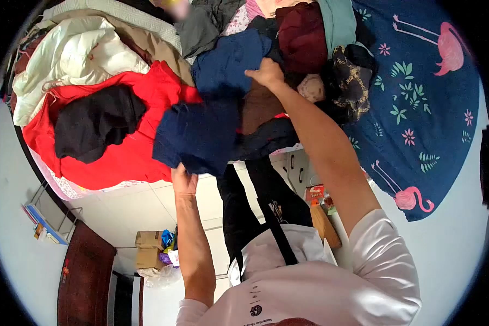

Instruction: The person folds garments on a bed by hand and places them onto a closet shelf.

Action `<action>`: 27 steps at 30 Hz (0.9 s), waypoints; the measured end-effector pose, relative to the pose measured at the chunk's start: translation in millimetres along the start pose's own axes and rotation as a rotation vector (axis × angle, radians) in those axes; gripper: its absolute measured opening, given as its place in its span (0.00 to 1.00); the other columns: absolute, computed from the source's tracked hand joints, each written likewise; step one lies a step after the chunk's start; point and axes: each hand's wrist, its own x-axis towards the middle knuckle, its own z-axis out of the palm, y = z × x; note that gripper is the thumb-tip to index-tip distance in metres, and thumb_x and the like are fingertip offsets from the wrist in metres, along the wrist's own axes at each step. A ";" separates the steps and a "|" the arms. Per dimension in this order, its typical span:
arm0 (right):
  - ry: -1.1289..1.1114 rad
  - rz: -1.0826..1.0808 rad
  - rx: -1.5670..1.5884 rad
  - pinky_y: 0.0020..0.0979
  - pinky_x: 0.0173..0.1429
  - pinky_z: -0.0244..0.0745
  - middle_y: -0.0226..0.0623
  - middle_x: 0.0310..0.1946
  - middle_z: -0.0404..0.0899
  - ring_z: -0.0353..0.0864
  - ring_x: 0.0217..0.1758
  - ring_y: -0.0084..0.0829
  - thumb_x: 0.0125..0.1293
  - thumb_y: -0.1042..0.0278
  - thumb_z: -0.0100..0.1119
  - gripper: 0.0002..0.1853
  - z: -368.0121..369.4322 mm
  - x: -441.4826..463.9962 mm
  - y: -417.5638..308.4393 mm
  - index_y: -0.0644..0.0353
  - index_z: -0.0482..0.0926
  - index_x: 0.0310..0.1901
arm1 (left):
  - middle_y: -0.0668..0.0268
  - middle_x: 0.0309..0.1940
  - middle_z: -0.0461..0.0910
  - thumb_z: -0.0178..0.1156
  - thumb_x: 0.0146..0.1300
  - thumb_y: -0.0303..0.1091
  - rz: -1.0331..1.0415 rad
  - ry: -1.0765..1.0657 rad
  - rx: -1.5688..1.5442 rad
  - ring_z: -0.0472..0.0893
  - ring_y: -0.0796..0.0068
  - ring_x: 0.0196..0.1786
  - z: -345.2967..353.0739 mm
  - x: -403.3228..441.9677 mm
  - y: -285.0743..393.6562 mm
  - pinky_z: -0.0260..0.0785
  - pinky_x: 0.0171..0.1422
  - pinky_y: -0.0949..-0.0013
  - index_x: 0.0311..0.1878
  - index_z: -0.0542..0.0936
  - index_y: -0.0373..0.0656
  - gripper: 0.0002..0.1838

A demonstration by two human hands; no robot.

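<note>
A dark blue garment [198, 136] hangs over the front edge of the clothes pile, its lower edge gripped by my left hand [185, 181]. Its upper part reaches up to my right hand [266, 73], which is closed on the blue cloth near its top right corner. Under and beside it lie a red garment [163, 87] on the left and a brown cloth [259, 108] on the right. A black garment [98, 122] rests on the red one. Part of each hand's fingers is hidden by cloth.
White puffy clothing [70, 60] lies at the upper left. Maroon [302, 38] and patterned black clothes [352, 84] are at the upper right, beside a blue flamingo-print cloth [413, 103]. Cardboard boxes [148, 250] stand on the lower left, near a dark wooden panel [84, 271].
</note>
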 end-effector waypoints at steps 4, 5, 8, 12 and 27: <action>0.111 -0.393 -0.041 0.46 0.53 0.79 0.52 0.40 0.83 0.82 0.48 0.52 0.51 0.63 0.73 0.18 5.4 -50.4 -14.4 0.66 0.80 0.39 | 0.59 0.66 0.74 0.58 0.71 0.29 0.088 0.244 0.195 0.72 0.65 0.70 12.4 35.4 3.1 0.66 0.72 0.56 0.70 0.67 0.41 0.26; 0.147 -0.503 -0.094 0.46 0.55 0.79 0.50 0.43 0.83 0.81 0.52 0.51 0.51 0.64 0.72 0.17 6.2 -67.1 -18.1 0.64 0.81 0.41 | 0.57 0.67 0.73 0.57 0.72 0.32 0.072 0.267 0.215 0.72 0.61 0.71 -1.3 42.7 4.4 0.65 0.73 0.53 0.69 0.67 0.41 0.24; 0.201 -0.730 -0.079 0.45 0.55 0.79 0.45 0.46 0.81 0.79 0.54 0.47 0.50 0.67 0.72 0.17 5.3 -118.3 -27.8 0.63 0.81 0.40 | 0.55 0.69 0.71 0.60 0.72 0.36 0.028 0.081 0.220 0.70 0.57 0.72 3.1 22.3 15.0 0.63 0.75 0.52 0.72 0.64 0.42 0.29; 0.150 -0.708 -0.002 0.44 0.55 0.79 0.45 0.46 0.79 0.78 0.56 0.47 0.48 0.68 0.72 0.24 3.5 -159.0 -44.8 0.62 0.77 0.48 | 0.53 0.72 0.67 0.64 0.70 0.41 -0.108 -0.207 0.303 0.69 0.55 0.73 76.1 -18.1 23.1 0.62 0.75 0.50 0.75 0.59 0.44 0.36; 0.093 0.631 0.491 0.45 0.74 0.63 0.51 0.76 0.58 0.63 0.76 0.49 0.54 0.40 0.73 0.55 -6.0 -3.9 106.7 0.68 0.59 0.75 | 0.62 0.61 0.78 0.61 0.72 0.37 -0.208 -0.032 0.344 0.78 0.67 0.64 72.7 19.8 -59.7 0.71 0.64 0.64 0.64 0.72 0.41 0.21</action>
